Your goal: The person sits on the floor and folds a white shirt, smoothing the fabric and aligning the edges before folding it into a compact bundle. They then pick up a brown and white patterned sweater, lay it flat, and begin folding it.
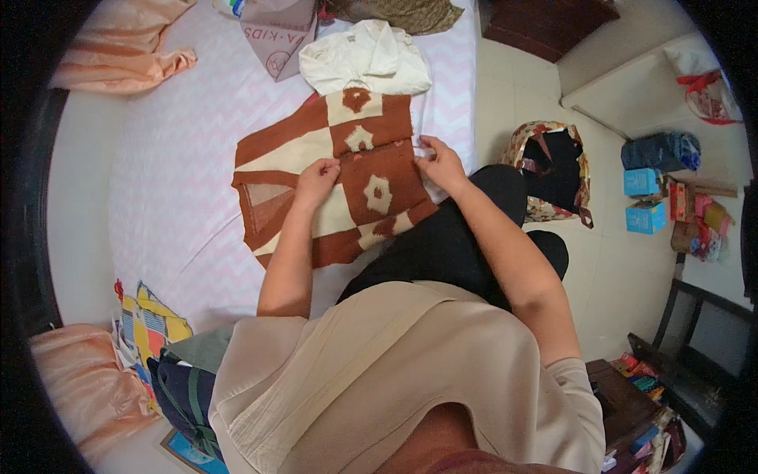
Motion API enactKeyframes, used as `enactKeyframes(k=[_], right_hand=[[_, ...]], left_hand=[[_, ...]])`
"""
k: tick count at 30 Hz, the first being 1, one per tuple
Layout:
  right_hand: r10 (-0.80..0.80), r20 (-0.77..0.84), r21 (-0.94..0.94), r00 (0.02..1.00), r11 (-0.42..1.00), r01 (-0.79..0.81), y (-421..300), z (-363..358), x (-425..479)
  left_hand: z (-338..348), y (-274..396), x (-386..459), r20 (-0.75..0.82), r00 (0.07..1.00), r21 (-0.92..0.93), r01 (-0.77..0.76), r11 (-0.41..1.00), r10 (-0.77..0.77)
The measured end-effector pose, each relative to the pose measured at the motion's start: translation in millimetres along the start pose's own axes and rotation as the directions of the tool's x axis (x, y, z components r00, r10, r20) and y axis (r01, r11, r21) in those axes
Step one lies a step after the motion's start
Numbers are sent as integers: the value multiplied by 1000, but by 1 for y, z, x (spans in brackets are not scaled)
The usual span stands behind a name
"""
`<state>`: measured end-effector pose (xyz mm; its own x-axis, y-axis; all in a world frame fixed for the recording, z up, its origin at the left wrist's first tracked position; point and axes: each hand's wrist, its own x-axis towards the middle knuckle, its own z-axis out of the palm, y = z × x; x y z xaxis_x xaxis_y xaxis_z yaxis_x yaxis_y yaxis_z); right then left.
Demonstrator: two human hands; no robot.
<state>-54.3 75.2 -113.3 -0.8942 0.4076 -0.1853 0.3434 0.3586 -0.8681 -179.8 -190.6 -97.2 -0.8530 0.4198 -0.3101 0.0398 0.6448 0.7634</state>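
A brown and cream knitted garment [379, 160] with flower patches lies spread on a bed with a pale zigzag sheet [195, 178]. My left hand [320, 178] rests at the middle of the garment, fingertips pinched together beside a fold line. At the garment's right edge is my right hand [437, 161], thumb and forefinger apart; whether it grips the edge cannot be told. Just beyond the garment, and touching it, lies a folded white shirt [367, 56].
A paper bag [278, 35] and an olive-brown cloth [402, 12] lie at the bed's far side. Peach satin fabric [130, 47] is at the upper left. On the tiled floor to the right stands a patterned bag [553, 172] with black cloth inside.
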Motion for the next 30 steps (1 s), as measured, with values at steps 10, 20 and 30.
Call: enactKeyframes(k=[10,20,30], right_hand=[[-64,-59,-60,996,996,61,-26,26,48],[226,49,749,973,637,-186,-85,-9,33],[269,247,542,931,758,-363,-7,8,11]], left_hand=[[50,0,-28,-91,977,88,-184,979,192],[37,26,-19,-10,941,-827,182,531,-339],[57,6,-7,-41,998,-190,-48,981,41]])
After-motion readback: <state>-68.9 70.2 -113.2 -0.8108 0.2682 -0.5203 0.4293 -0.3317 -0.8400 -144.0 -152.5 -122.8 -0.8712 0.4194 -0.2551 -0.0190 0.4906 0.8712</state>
